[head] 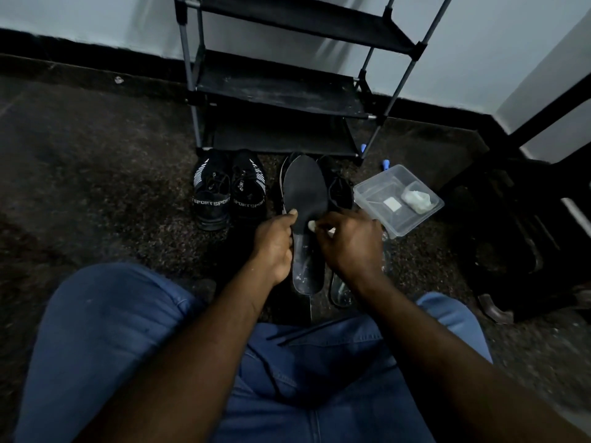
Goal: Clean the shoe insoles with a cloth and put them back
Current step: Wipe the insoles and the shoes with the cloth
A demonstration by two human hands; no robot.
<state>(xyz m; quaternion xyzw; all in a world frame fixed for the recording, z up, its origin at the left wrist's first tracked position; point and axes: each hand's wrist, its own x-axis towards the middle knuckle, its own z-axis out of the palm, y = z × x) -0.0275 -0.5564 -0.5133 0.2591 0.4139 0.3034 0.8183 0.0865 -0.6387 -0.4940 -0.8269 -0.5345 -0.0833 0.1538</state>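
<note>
Black "SPORT" sneakers (pixel 211 193) stand at left. The left hand (pixel 275 247) grips a dark insole (pixel 305 190) by its edge, raised before another black shoe (pixel 339 190). The right hand (pixel 350 244) pinches what looks like a white cloth scrap (pixel 311 225) against the insole. A clear plastic tub (pixel 375 196) sits at right.

Speckled floor (pixel 96 174) under sneakers (pixel 212 193), container (pixel 380 193)

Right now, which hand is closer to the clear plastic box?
Right. The right hand, pinching a cloth, sits beside the box; the left hand is farther, across the insole.
</note>
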